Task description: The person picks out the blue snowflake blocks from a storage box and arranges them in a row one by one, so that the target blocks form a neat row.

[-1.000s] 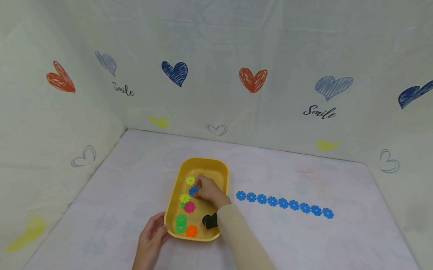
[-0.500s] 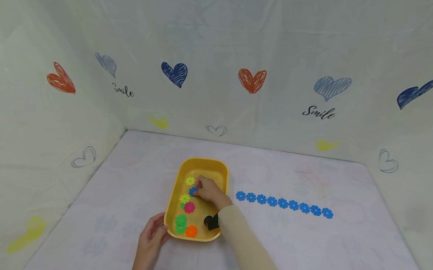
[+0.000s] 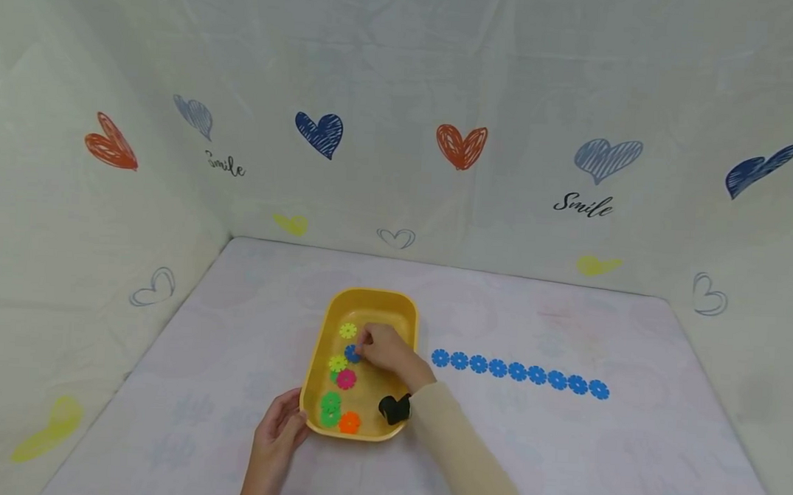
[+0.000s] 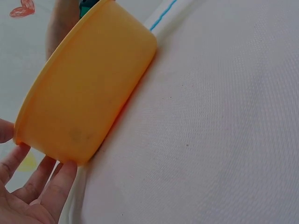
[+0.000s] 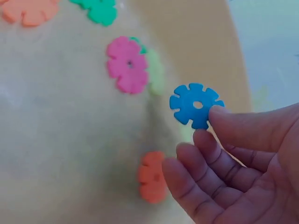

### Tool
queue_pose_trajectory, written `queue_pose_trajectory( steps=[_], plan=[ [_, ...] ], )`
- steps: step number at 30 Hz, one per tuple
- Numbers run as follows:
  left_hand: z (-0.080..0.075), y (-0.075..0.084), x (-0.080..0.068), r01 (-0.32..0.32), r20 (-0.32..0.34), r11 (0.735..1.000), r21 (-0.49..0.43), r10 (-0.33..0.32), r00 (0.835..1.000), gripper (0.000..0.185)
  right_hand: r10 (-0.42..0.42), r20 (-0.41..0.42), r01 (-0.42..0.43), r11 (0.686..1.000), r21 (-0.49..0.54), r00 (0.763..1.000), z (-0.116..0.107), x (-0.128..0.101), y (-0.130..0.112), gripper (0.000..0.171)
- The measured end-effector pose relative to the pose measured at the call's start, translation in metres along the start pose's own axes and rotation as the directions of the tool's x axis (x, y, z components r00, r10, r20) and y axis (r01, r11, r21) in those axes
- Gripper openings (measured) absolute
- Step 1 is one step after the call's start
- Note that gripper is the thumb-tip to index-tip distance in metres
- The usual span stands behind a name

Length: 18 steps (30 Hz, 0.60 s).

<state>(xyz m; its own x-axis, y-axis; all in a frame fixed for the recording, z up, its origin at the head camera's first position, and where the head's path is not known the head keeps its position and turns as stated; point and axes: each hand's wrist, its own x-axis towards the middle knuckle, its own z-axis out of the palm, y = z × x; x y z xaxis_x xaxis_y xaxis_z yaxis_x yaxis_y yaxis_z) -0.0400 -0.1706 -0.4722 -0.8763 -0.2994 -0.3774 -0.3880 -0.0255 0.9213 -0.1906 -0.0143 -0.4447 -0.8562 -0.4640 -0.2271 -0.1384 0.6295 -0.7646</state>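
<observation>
pinching a blue flower disc (image 5: 195,105) by its edge w/ thumb and fingertip, the right hand (image 3: 384,348) sits inside the yellow tray (image 3: 403,314), disc just above the tray floor. left hand (image 3: 278,428) rests w/ fingers relaxed against the tray's near-left corner. judging by the layout: nine blue discs (image 3: 517,372) already lined up in a row on the surface right of the tray; this looks like the last blue one, rest in the tray are green, pink, orange, yellow-green. disc is flat, notched round the rim, w/ a center hole.
</observation>
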Motion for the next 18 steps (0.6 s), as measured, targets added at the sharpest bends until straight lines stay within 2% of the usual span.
queue_pose_trajectory(
  steps=[9, 18],
  plan=[
    [0.0, 0.001, 0.0, -0.002, 0.008, 1.0, 0.0, 0.002, 1.0, 0.042, -0.033, -0.065, 0.037, 0.997, 0.064, 0.997, -0.021, -0.026, -0.015, 0.007],
    [-0.001, 0.0, 0.0, -0.004, 0.006, 1.0, 0.001, 0.004, 1.0, 0.042, -0.068, -0.204, 0.086, 0.993, 0.079, 0.977, -0.035, -0.053, -0.007, 0.012]
  ],
)
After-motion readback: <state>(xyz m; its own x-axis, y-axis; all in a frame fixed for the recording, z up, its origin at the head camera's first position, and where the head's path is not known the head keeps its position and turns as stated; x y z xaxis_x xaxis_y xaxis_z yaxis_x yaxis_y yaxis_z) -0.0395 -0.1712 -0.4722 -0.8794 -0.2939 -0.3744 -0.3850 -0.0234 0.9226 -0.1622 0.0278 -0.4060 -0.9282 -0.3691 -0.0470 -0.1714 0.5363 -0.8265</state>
